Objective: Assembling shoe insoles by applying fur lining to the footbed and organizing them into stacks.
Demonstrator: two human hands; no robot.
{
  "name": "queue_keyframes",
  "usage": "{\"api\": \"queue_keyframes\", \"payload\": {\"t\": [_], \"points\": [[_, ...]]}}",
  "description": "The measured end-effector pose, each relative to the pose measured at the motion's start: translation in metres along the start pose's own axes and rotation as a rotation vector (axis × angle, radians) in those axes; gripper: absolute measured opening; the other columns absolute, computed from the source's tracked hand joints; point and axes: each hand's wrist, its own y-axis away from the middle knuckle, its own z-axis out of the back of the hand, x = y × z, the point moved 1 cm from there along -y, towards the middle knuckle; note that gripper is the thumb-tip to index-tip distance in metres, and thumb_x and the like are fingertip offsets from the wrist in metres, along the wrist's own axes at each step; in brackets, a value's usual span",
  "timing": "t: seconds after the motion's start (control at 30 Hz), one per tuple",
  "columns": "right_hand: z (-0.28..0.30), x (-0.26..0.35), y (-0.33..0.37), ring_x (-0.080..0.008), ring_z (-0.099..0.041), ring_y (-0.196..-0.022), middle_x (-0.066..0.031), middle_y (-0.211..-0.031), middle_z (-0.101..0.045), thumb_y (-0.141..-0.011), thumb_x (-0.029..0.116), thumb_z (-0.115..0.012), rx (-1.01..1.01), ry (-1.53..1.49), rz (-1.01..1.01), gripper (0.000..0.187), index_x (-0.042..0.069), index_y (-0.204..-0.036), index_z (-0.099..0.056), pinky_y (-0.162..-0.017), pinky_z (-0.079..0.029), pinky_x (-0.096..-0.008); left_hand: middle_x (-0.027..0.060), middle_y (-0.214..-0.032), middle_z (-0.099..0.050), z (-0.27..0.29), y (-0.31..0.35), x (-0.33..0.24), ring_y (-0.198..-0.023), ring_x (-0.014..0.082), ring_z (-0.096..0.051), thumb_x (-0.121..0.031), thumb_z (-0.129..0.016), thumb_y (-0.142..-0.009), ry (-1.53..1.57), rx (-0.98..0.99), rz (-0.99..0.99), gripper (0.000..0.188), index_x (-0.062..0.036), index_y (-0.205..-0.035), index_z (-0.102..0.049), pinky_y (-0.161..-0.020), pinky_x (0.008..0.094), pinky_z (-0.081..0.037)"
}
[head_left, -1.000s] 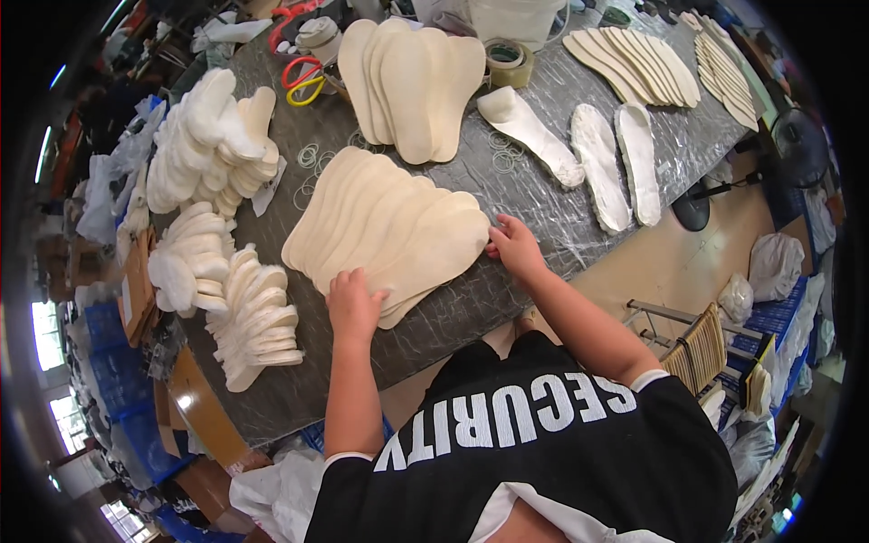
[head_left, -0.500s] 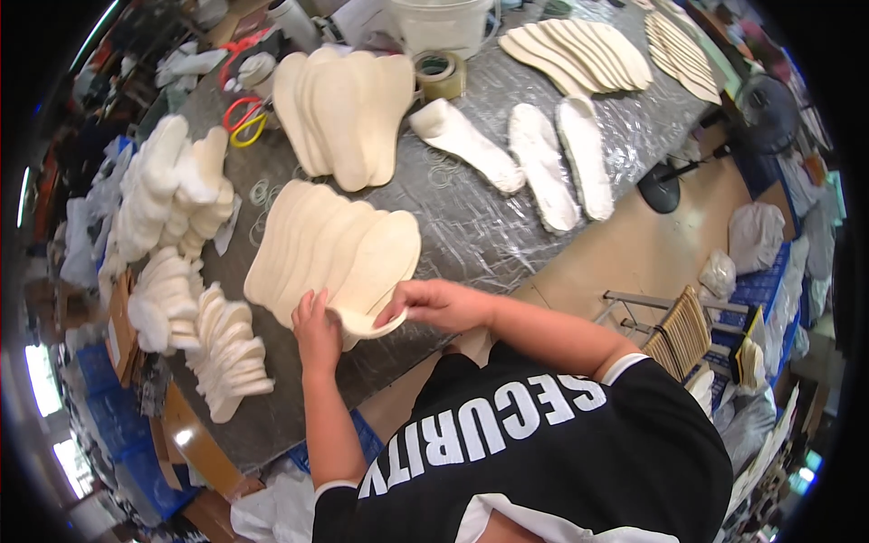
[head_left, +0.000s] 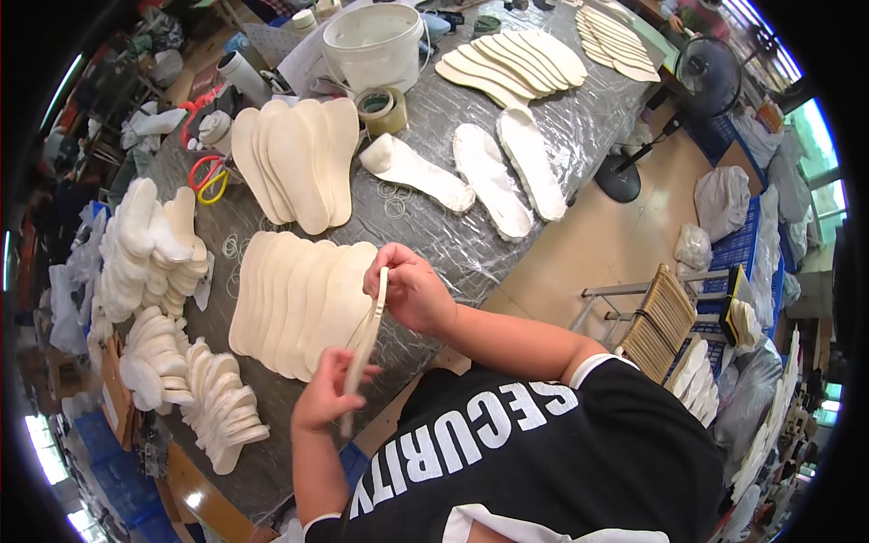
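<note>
At the far left of the surface (head_left: 507, 258), which is wrapped in crinkled clear film, white moulded insole pieces (head_left: 149, 244) stand in leaning stacks, and more of them fan out below (head_left: 217, 403). Next to these lies a fanned row of flat cream insoles (head_left: 294, 303), and above it a second, smaller fan (head_left: 294, 163) beside red-and-yellow scissors (head_left: 206, 172).

Just right of the lower fan, the left hand (head_left: 324, 391) is closed around the lower end of a single cream insole (head_left: 367, 335), held edge-on and lifted clear of the surface, over the fan's right edge. The right hand (head_left: 412, 290) pinches its upper end between thumb and fingers (the insole looks thin enough to bow a little between the two grips).

The step in hand appears to be picking one insole off the fan and checking or handling it in the air. The next move would seem to call for steady grips at both ends, so the piece neither bends nor drops.

Further right lie three white insoles (head_left: 489, 176), a roll of tape (head_left: 380, 109), a white bucket (head_left: 371, 45), and a long overlapping row of cream insoles (head_left: 511, 59).
</note>
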Motion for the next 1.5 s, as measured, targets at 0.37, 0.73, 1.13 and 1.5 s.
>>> {"api": "queue_keyframes", "payload": {"t": [0.37,0.73,1.13,1.5], "points": [[0.169,0.263,0.035,-0.0264,-0.057,-0.085,-0.0157,-0.090,-0.058,-0.074,0.014,-0.064,-0.975,2.041,0.530,0.035,0.002,-0.103,-0.051,-0.074,-0.045,-0.0343,0.0177,-0.113,-0.050,-0.088,-0.109,0.022,-0.081,0.0178,-0.057,-0.007,-0.063,-0.068,0.345,-0.198,-0.087,0.045,0.0007,-0.107,-0.042,-0.056,0.0224,-0.050],[0.179,0.290,0.076,-0.0269,-0.062,-0.062,-0.0126,-0.064,-0.060,-0.075,0.014,-0.064,-0.359,1.441,-0.465,0.018,0.001,-0.084,-0.057,-0.058,-0.047,-0.0364,0.0118,-0.116,-0.047,-0.180,-0.234,-0.012,-0.085,0.0160,-0.055,-0.004,-0.062,-0.074,0.221,-0.541,-0.030,0.038,0.0006,-0.107,-0.043,-0.059,0.0234,-0.050],[0.226,0.372,-0.027,-0.0113,-0.053,-0.053,-0.0027,-0.066,-0.056,-0.075,0.005,-0.063,-0.529,1.359,-0.257,0.014,0.000,-0.086,-0.055,-0.048,-0.043,-0.0251,0.0100,-0.121,-0.041,-0.202,-0.261,-0.007,-0.110,0.0200,-0.045,0.003,-0.064,-0.068,0.070,-0.615,-0.073,0.043,-0.0005,-0.107,-0.046,-0.096,0.0329,-0.035],[0.238,0.388,-0.003,-0.0064,-0.054,-0.050,-0.0012,-0.066,-0.055,-0.077,0.000,-0.060,-0.645,1.179,-0.370,0.012,0.002,-0.083,-0.050,-0.042,-0.041,-0.0200,0.0192,-0.122,-0.043,-0.238,-0.331,-0.024,-0.109,0.0325,-0.047,-0.013,-0.075,-0.060,-0.894,-0.564,0.021,0.058,-0.0025,-0.112,-0.051,-0.092,0.0366,-0.040]]}}
